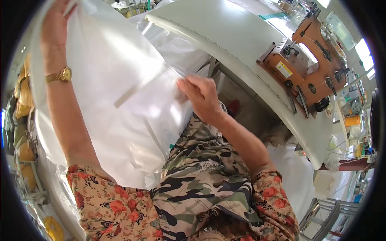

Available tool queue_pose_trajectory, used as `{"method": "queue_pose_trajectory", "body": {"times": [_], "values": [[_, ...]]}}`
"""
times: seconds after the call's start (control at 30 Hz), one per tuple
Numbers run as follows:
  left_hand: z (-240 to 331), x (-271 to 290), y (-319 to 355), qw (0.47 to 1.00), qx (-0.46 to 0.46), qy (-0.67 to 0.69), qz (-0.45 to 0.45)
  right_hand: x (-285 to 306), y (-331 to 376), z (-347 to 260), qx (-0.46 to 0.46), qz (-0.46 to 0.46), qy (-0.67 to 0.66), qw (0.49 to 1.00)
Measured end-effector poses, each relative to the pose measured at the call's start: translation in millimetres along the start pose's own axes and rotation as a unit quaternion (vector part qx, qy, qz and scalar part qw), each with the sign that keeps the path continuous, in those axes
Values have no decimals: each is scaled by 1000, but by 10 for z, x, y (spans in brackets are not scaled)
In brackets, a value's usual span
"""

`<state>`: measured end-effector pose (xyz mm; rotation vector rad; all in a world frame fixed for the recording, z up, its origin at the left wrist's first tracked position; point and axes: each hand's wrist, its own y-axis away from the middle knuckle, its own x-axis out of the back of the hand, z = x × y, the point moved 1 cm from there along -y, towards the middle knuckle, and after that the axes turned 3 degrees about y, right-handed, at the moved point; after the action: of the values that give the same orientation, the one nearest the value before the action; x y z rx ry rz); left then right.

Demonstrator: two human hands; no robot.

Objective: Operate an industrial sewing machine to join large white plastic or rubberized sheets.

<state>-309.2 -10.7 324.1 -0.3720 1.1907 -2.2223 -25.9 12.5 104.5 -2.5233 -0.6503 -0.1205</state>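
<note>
Worktop (225, 28) carries a machine (315, 76). White sheet (92, 120) spreads beyond its left end, long axis unclear. Right hand (203, 96), nearer the worktop, has its grip closed on the sheet's slanting edge; left hand (55, 32) is at the sheet's far-left side, grip indeterminable.

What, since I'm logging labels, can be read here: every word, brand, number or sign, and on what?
Camouflage garment: dark lettering, wording not copied.
Brown sewing machine: yellow label with a triangle sign; its print is too small to read.
White table: ruler-like marks along the edge, any numbers too small.
Wristwatch: dial too small to read.
</note>
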Motion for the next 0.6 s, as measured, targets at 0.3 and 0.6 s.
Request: {"method": "queue_pose_trajectory", "body": {"times": [0.3, 0.6], "values": [[261, -577, 855, 870, -103, -268, -400, -4, -881, -716, 192, 37, 67, 978], [-181, 416, 60, 874, -34, -312, -371, -195, -583, 21, -28, -163, -140, 976]]}}
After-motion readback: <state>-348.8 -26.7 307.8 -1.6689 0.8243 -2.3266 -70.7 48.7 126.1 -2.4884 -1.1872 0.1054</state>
